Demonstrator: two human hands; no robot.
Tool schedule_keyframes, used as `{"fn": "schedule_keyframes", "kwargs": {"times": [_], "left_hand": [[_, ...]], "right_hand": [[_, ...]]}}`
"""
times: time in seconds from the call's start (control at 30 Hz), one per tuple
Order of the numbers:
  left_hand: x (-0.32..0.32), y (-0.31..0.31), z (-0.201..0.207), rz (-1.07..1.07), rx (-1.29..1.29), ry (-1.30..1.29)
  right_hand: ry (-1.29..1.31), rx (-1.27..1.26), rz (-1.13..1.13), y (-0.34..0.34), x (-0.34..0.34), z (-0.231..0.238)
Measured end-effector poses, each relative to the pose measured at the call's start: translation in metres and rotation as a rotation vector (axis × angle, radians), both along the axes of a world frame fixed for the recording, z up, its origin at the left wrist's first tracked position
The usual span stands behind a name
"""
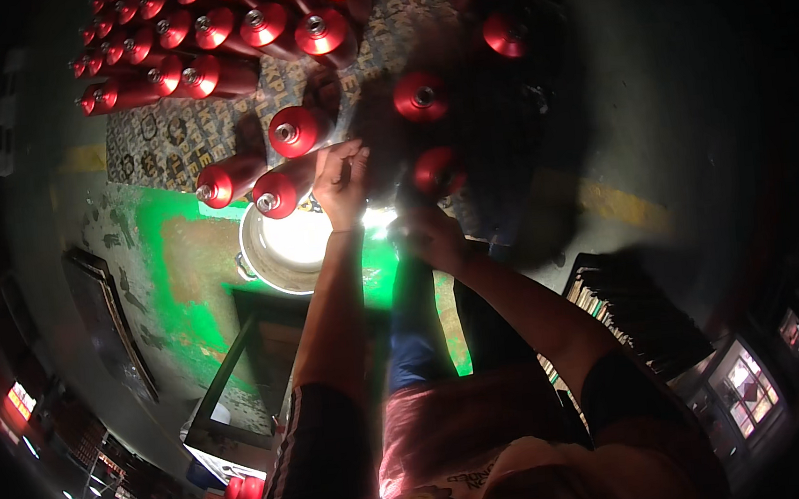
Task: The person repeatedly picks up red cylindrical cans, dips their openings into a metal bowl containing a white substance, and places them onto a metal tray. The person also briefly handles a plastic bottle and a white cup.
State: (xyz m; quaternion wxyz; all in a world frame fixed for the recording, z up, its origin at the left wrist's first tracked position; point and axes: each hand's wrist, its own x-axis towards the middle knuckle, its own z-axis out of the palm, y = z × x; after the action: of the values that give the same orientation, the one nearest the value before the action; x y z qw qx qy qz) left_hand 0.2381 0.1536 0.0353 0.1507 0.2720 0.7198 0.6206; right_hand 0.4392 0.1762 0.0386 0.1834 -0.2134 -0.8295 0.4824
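My left hand [340, 187] is in front of me with its fingers curled, just right of a red bottle-shaped container [278, 191] with a clear, shiny neck. Whatever the curled fingers hold, if anything, is too small to make out. Another red container [296, 131] stands just beyond that hand. My right hand [431, 238] is lower and to the right, in deep shadow, its fingers mostly hidden. Nearest beyond it is a shaded red container [438, 171]. Below my left hand sits a round pale basin [297, 279] with a side handle, its inside brightly lit.
Several red containers [213, 28] stand in rows at the far left on a printed sheet [170, 141]. Green paint marks the floor [195, 331] around the basin. A dark open-topped box [236, 380] is at the near left, and a dark slatted stack [630, 311] at the right.
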Motion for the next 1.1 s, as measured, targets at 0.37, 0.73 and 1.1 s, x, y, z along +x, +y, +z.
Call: {"fn": "schedule_keyframes", "kwargs": {"times": [0.37,0.73,1.1], "left_hand": [[-0.014,0.108,0.022,-0.795,-0.337,0.227],[0.027,0.018,0.049,-0.467,-0.270,0.181],[0.171,-0.253,0.254,-0.203,-0.154,-0.175]], "right_hand": [[-0.032,-0.590,-0.400,0.057,0.011,-0.013],[-0.287,-0.367,-0.381,0.053,0.079,0.023],[-0.106,-0.275,-0.088,-0.027,0.197,0.138]]}}
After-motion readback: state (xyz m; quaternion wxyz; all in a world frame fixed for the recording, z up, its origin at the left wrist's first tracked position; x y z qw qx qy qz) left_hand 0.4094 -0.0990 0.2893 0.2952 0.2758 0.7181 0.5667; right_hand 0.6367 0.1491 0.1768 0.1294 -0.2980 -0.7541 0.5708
